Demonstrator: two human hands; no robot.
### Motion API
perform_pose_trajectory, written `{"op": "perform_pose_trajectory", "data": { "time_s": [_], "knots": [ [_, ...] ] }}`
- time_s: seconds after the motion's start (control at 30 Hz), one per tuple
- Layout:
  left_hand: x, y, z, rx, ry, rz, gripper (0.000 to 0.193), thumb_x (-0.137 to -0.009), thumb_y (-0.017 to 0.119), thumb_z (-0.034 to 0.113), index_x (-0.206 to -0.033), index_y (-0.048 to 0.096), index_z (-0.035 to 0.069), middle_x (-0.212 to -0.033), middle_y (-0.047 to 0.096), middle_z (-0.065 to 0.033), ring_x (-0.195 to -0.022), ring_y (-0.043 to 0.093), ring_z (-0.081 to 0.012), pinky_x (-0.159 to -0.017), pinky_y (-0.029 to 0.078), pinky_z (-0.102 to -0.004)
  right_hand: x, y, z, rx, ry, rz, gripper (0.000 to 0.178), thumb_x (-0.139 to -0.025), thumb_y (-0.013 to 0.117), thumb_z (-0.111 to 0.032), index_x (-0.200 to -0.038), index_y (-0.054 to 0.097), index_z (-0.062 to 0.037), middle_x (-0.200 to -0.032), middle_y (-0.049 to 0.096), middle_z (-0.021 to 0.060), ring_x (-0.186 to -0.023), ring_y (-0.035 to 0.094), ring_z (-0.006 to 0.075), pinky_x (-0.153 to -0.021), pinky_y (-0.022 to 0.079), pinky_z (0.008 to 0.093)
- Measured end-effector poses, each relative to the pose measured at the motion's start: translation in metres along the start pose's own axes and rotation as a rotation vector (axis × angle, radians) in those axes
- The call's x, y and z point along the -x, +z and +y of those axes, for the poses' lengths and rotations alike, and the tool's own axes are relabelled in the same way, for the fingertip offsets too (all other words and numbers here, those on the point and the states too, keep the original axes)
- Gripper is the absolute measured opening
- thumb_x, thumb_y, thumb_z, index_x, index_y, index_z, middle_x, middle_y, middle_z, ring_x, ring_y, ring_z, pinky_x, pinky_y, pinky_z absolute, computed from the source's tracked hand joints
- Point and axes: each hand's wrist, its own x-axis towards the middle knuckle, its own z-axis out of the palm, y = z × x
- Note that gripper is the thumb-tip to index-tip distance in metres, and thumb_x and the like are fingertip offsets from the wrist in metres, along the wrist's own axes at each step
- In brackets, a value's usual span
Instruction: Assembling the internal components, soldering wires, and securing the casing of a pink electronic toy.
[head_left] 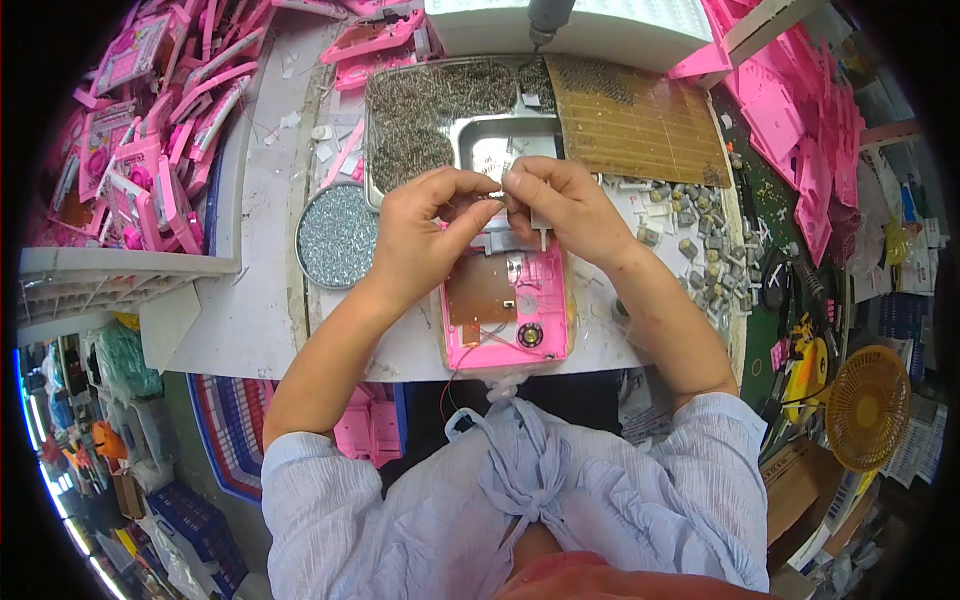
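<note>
My left hand [425, 228] and my right hand [572, 208] meet above the table, fingertips almost touching. Both are closed in a pinch; the small thing between the fingers is too hidden to name. Just below them lies an open pink plastic casing [545, 300] holding a brown circuit board [480, 292], a small round black-rimmed part [530, 335] and thin wires. A grey part [503, 242] sits at the casing's far end, partly covered by my hands. Behind my fingers stands a metal tray [462, 140] with many small metal pieces around a shiny inner dish [490, 152].
A round tin [303, 250] of small silvery pieces stands left of the casing. Grey and white blocky parts [690, 215] lie loose at right, below a brown ribbed board [640, 125]. Pink casings [140, 150] pile up at left and far right. A tool tip [545, 25] hangs overhead.
</note>
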Motion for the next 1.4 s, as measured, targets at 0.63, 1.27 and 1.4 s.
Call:
{"op": "perform_pose_trajectory", "data": {
  "time_s": [0.63,1.27,1.4],
  "knots": [
    [0.097,0.03,0.027,0.975,-0.682,-0.191,0.018,-0.103,0.061,0.011,-0.116,0.065,-0.001,-0.086,0.067,-0.0051,-0.069,0.059,-0.0072,-0.063,0.051,-0.0219,0.069,0.055,0.004,0.516,-0.716,0.24,0.023,-0.09,0.068,-0.006,-0.113,0.067,-0.0015,-0.097,0.066,0.013,-0.085,0.063,0.0301,-0.078,0.051,0.0394],
    [0.038,0.056,0.022,-0.658,0.22,-0.626,0.022,-0.078,0.076,0.014,-0.096,0.066,0.008,-0.083,0.066,-0.0089,-0.079,0.068,-0.0304,-0.067,0.054,-0.0422,0.189,0.003,0.041,-0.397,-0.035,0.172,0.037,-0.103,0.059,-0.025,-0.127,0.052,0.0019,-0.114,0.071,0.0217,-0.103,0.072,0.0295,-0.089,0.056,0.0367],
    [0.026,0.056,0.023,-0.681,0.131,-0.735,0.021,-0.077,0.075,0.014,-0.094,0.064,0.006,-0.085,0.068,-0.0114,-0.081,0.069,-0.0325,-0.067,0.055,-0.0447,0.188,0.001,0.032,-0.343,-0.012,0.252,0.042,-0.1,0.063,-0.032,-0.123,0.053,0.0009,-0.106,0.072,0.0259,-0.094,0.073,0.0342,-0.085,0.058,0.0428]
  ]
}}
